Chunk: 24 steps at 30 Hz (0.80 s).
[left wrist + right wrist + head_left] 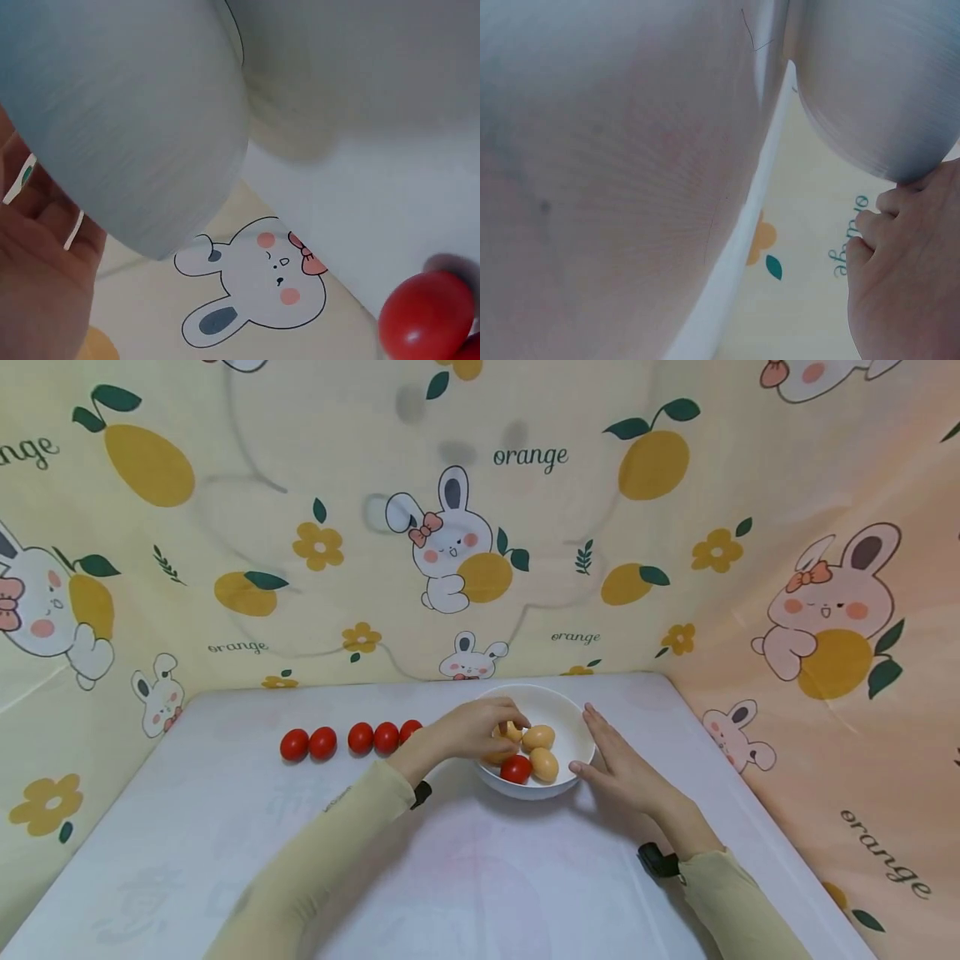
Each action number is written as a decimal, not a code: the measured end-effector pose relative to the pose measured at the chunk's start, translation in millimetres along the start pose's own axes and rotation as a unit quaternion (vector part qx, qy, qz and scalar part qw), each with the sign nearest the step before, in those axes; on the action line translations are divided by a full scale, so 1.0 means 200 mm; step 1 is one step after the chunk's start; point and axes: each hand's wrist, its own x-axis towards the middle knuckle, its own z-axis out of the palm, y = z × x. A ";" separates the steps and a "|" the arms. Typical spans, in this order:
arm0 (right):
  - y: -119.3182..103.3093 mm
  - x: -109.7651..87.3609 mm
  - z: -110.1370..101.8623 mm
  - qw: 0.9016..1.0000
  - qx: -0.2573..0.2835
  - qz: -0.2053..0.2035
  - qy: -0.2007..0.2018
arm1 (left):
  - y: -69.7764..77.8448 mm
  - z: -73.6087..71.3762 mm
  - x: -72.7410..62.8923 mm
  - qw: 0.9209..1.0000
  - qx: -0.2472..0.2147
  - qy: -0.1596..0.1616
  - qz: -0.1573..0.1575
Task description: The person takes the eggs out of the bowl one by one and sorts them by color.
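Note:
A white bowl [531, 792] stands near the far edge of the table with several tan eggs [543, 766] and one red egg-shaped thing [516, 769] inside. My left hand [474, 728] reaches over its left rim, fingers bent down, and pinches a tan egg [512, 732] between thumb and fingers. Another tan egg lies partly hidden under that hand. Against the bowl's right side rests my right hand [626, 770], its fingers straight and its thumb at the front rim. Both wrist views show the bowl's outer wall [142, 127] close up, with the right fingers [889, 206] touching it.
Left of the bowl, several red egg-shaped things [361, 738] lie in a row on the white tablecloth [450, 877]; the left forearm partly covers the nearest one. A printed cloth [570, 510] with rabbits and oranges hangs behind the table and along its sides.

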 end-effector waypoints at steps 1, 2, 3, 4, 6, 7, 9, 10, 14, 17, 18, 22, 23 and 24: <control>0.00 0.00 0.00 1.000 -0.001 0.000 0.000 | 0.00 0.00 0.01 1.000 -0.003 -0.011 -0.003; 0.00 0.00 0.00 1.000 -0.001 -0.001 0.001 | 0.00 0.00 0.01 1.000 -0.002 -0.020 -0.005; 0.00 0.00 0.00 1.000 0.000 -0.001 0.000 | 0.00 0.00 0.02 1.000 -0.004 -0.029 -0.008; 0.00 0.00 0.00 1.000 0.000 -0.002 0.000 | 0.00 -0.01 0.02 0.999 -0.003 -0.037 -0.009; 0.00 0.00 0.00 1.000 0.001 -0.003 0.000 | -0.01 -0.01 0.03 0.999 -0.005 -0.049 -0.008; 0.00 0.00 0.00 1.000 0.001 -0.004 0.000 | -0.01 -0.01 0.04 0.998 -0.005 -0.054 -0.008; 0.00 0.00 0.00 1.000 0.000 -0.004 0.000 | -0.01 0.00 0.04 0.998 -0.008 -0.062 -0.002; 0.00 0.00 0.00 1.000 -0.002 -0.004 0.000 | -0.01 0.00 0.05 0.998 -0.011 -0.064 0.001; -0.01 0.00 0.00 1.000 -0.002 0.000 0.000 | -0.02 0.02 0.07 0.997 -0.021 -0.072 0.005; -0.01 0.00 0.00 1.000 -0.001 0.001 0.000 | -0.01 0.04 0.07 0.997 -0.019 -0.078 -0.004; -0.01 0.00 0.00 1.000 -0.001 0.001 -0.001 | -0.01 0.04 0.07 0.997 -0.017 -0.080 -0.006; 0.00 0.00 0.00 1.000 -0.001 -0.003 0.000 | 0.01 0.05 0.08 0.996 0.000 -0.087 -0.007; 0.00 0.00 0.00 1.000 0.000 -0.005 0.000 | 0.01 0.05 0.08 0.996 0.006 -0.089 -0.003; 0.01 0.00 0.00 1.000 0.000 -0.006 0.001 | 0.01 0.05 0.08 0.996 0.012 -0.091 -0.001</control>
